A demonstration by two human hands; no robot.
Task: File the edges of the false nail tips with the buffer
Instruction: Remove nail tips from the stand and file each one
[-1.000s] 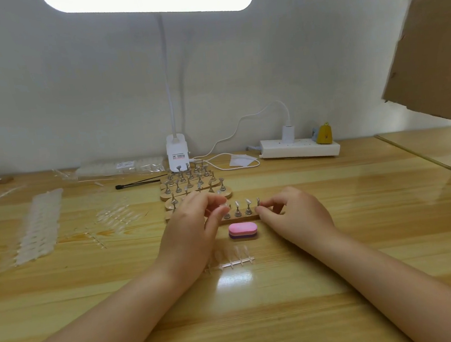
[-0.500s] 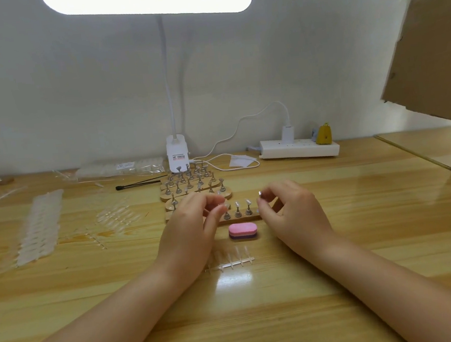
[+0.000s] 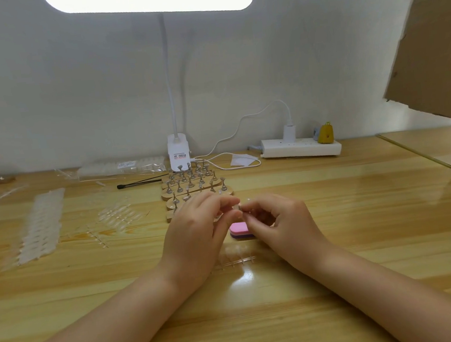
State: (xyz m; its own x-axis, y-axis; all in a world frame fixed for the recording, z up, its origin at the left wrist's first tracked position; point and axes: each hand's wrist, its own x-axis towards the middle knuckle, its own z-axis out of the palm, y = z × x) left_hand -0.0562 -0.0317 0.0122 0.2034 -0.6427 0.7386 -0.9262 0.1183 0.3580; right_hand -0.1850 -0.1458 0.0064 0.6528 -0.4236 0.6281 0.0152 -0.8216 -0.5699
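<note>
The pink buffer [image 3: 237, 228], with a purple underside, lies flat on the wooden table, partly hidden by my fingers. Just above it my right hand [image 3: 281, 220] pinches a small metal nail peg [image 3: 241, 208]. The thumb and forefinger of my left hand [image 3: 197, 228] close on the same peg from the left. Whether a nail tip sits on the peg is too small to tell. A short strip of clear false nail tips [image 3: 237, 258] lies on the table in front of the buffer, between my wrists.
Wooden holder strips with several metal pegs [image 3: 192, 185] stand just behind my hands. Sheets of clear nail tips [image 3: 41, 224] and loose tips [image 3: 115, 214] lie at the left. A lamp base [image 3: 178, 153], a black stick [image 3: 140, 183] and a power strip [image 3: 301, 149] line the back. Cardboard [image 3: 433, 54] leans at the right.
My right hand lifted a metal peg off the front wooden strip and carried it left. My left hand left the strip and came to meet it above the buffer.
</note>
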